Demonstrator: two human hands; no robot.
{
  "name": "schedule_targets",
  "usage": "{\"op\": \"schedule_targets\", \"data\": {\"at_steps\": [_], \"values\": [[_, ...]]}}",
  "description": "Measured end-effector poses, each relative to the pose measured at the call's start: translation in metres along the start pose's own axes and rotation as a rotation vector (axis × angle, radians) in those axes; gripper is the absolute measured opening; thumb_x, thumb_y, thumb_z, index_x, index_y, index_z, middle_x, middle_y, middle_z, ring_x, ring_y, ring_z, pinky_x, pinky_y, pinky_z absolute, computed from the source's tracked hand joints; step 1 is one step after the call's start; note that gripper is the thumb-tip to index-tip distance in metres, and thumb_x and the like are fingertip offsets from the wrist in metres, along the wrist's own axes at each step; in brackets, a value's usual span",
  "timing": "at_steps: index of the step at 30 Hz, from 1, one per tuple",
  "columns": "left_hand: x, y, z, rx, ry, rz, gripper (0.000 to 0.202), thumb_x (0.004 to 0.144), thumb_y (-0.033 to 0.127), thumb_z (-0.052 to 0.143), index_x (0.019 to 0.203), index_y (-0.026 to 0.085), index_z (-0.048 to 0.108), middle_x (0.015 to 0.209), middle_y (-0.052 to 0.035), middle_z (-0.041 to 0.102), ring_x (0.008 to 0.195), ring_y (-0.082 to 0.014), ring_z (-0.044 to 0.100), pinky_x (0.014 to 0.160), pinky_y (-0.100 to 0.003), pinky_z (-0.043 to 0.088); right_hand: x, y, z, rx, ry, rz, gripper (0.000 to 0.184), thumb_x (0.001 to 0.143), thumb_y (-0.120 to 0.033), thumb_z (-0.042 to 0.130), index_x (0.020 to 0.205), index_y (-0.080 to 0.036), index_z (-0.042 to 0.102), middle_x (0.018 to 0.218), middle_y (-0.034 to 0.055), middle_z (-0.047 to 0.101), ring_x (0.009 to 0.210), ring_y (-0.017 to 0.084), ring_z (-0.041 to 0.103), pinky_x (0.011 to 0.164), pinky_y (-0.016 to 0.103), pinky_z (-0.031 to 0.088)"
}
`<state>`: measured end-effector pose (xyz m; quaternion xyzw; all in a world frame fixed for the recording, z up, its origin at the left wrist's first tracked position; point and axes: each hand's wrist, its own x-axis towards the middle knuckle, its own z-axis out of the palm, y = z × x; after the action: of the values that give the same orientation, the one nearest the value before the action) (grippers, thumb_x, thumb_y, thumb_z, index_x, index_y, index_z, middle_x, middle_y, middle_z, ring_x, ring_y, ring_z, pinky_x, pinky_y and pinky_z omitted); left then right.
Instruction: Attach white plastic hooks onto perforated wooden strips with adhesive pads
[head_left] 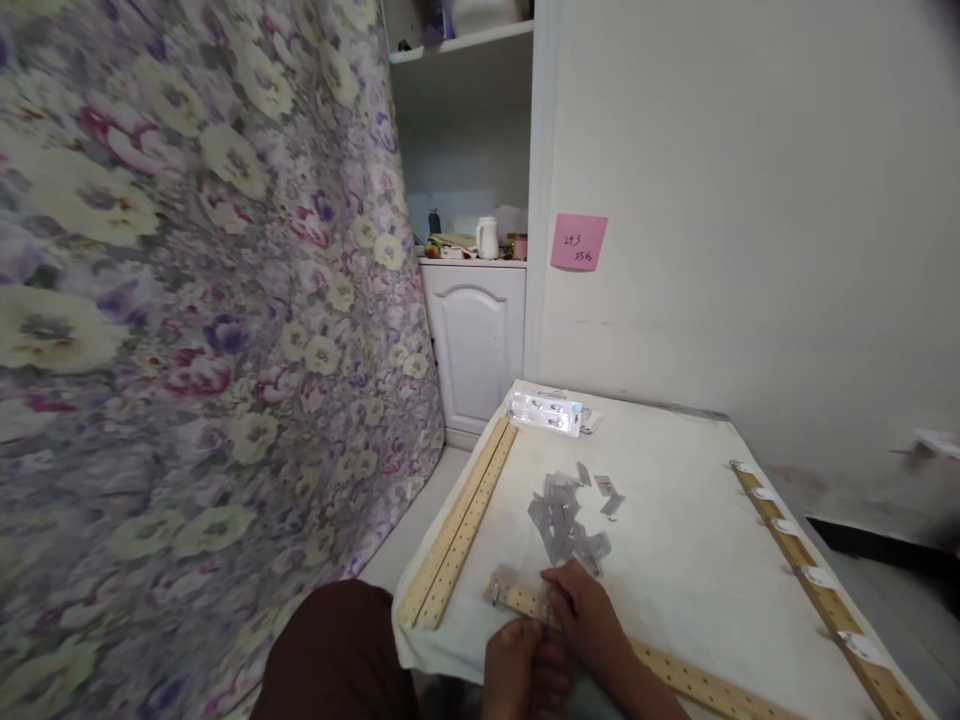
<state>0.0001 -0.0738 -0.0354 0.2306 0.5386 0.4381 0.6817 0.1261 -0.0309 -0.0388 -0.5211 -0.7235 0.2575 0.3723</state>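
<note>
A knee in brown cloth [334,655] is showing beside the near corner of the worktop [660,500]. The left hand [523,662] is curling its fingers inward at the worktop's near edge; whether it is pinching anything, I cannot tell. Just beyond, the right hand [581,608] is bending its thumb and fingers over a perforated wooden strip [675,668]; its exact grip is hidden. That strip is lying slantwise beneath the hands, a clear piece with a small metal part [498,582] sitting at its left end. Two more perforated strips [472,525] are running along the left edge, and another strip [795,552], bearing white tabs [785,526], is lying along the right. Past the hands, greyish see-through pieces [561,520] are lying in a loose heap. A clear package [547,412] is resting near the far edge. A floral curtain [225,300] is hanging at left, a pink note [579,242] is sticking to the wall, and a white jug [487,238] is standing on a cabinet [480,345].
</note>
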Motion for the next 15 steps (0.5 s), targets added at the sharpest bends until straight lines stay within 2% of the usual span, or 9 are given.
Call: {"op": "schedule_targets", "data": {"at_steps": [5, 15], "values": [[0.0012, -0.0021, 0.0016, 0.004, 0.032, 0.020, 0.030, 0.070, 0.047, 0.056, 0.071, 0.018, 0.049, 0.052, -0.0005, 0.063, 0.034, -0.0110, 0.053, 0.035, -0.019, 0.032, -0.0014, -0.0036, -0.0023, -0.022, -0.018, 0.018, 0.031, 0.075, -0.017, 0.047, 0.102, -0.020, 0.062, 0.092, 0.0064, 0.061, 0.088, 0.020, 0.057, 0.082, 0.032, 0.045], [0.0005, -0.0007, 0.0009, 0.020, 0.003, 0.024, 0.034, 0.069, 0.051, 0.058, 0.071, 0.019, 0.048, 0.051, -0.0001, 0.063, 0.034, -0.0116, 0.054, 0.034, -0.019, 0.032, -0.0011, -0.0053, -0.0032, -0.021, -0.040, 0.068, 0.030, 0.072, -0.019, 0.050, 0.100, -0.021, 0.061, 0.095, 0.0054, 0.060, 0.091, 0.020, 0.056, 0.083, 0.031, 0.044]]}}
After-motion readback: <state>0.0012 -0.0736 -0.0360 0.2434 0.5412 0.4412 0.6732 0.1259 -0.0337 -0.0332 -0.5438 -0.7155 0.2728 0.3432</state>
